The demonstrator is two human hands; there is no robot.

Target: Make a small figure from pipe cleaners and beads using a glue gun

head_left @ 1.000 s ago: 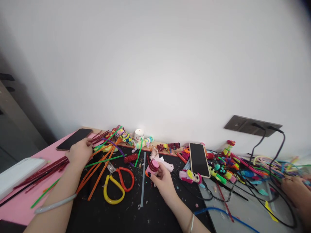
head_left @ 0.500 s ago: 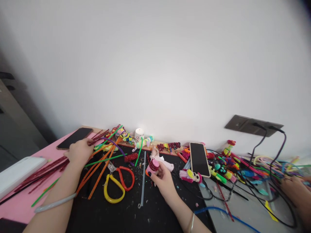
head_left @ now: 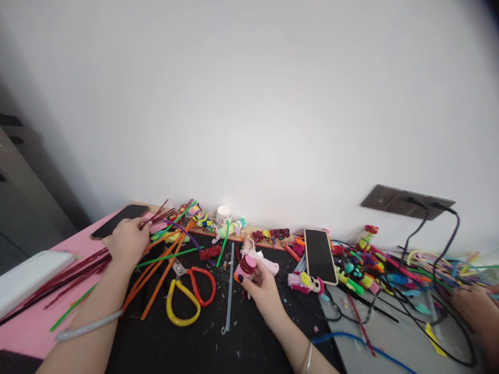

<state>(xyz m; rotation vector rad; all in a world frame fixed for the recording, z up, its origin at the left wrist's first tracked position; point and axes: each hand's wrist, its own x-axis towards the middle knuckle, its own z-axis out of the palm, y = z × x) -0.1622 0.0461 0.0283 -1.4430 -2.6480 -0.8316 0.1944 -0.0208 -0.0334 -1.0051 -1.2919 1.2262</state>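
Observation:
My left hand is closed at the left, its fingertips pinching a dark red glittery pipe cleaner that slants up from the bundle of red pipe cleaners under the wrist. My right hand grips a small pink cylinder-shaped piece with dark red winding around it, thumb in front. Behind that piece lies a pale pink object whose kind I cannot make out. Between my hands are scissors with one yellow and one red handle, orange pipe cleaners and a short red coil.
A dark phone and a white box lie at the left. A glue stick, a pale-rimmed phone and a pipe-cleaner doll lie nearby. Black cables cross the right side, where another person's hand works.
My left hand has shifted slightly, and a red pipe cleaner's tip now stands higher above the others. My right hand stays in place with the pink piece.

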